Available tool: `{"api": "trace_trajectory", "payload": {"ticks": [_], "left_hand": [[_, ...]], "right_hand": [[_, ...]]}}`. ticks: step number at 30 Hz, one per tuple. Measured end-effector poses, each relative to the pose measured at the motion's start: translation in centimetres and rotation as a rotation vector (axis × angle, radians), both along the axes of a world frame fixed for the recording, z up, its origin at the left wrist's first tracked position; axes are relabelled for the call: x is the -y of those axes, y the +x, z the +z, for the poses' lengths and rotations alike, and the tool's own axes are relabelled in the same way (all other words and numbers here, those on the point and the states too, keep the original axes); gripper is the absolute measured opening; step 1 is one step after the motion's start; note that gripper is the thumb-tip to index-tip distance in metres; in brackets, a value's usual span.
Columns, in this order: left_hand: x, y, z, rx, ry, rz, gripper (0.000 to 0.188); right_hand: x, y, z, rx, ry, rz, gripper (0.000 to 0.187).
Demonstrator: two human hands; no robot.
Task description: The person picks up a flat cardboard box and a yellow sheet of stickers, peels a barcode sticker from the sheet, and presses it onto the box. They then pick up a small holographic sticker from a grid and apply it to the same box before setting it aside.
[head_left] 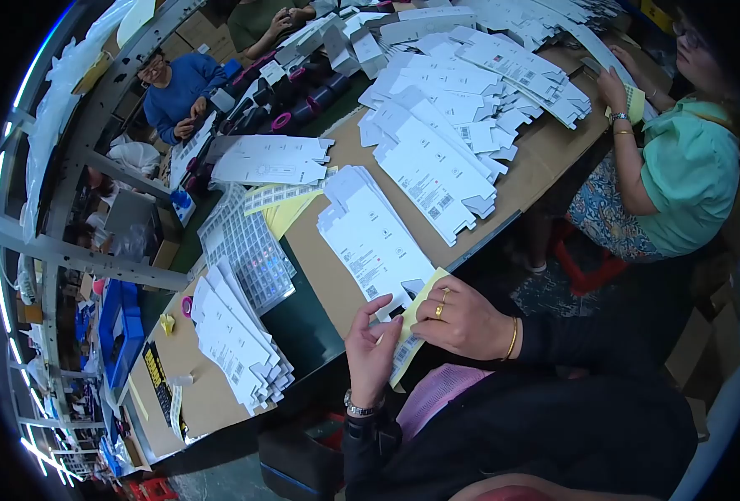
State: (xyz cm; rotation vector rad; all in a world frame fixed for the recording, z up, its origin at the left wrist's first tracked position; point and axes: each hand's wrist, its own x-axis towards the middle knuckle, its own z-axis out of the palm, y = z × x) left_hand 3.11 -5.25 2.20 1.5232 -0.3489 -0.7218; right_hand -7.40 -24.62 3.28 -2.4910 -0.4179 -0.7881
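A yellow-backed sheet of labels [405, 355] is pinched in my right hand [466, 317], which wears gold rings and a bracelet. My left hand [372, 351], with a watch at the wrist, is at the sheet's left edge. Its thumb and fingers are apart, and the thumb seems to touch the sheet. Just beyond my hands, a stack of flat white cartons [374, 234] lies on the brown cardboard table cover [316, 255]. The nearest end of this stack is partly hidden by my fingers and the sheet.
More flattened white cartons [437, 167] fan out farther back, and another pile [236, 334] is at left. Clear plastic sheets of small labels [249, 250] lie between. A co-worker in a green top [687, 179] sits at right; another in blue [174, 92] works across the table.
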Motion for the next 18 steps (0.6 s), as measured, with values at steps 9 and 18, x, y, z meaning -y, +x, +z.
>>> {"api": "trace_trajectory", "payload": {"ticks": [9, 18], "left_hand": [[-0.23, 0.01, -0.42, 0.015, 0.0, 0.001, 0.04], [-0.08, -0.42, -0.78, -0.03, -0.032, 0.011, 0.041]], "right_hand": [[-0.2, -0.04, -0.09, -0.006, 0.01, 0.016, 0.006], [-0.43, -0.27, -0.45, 0.005, 0.003, 0.002, 0.005]]}}
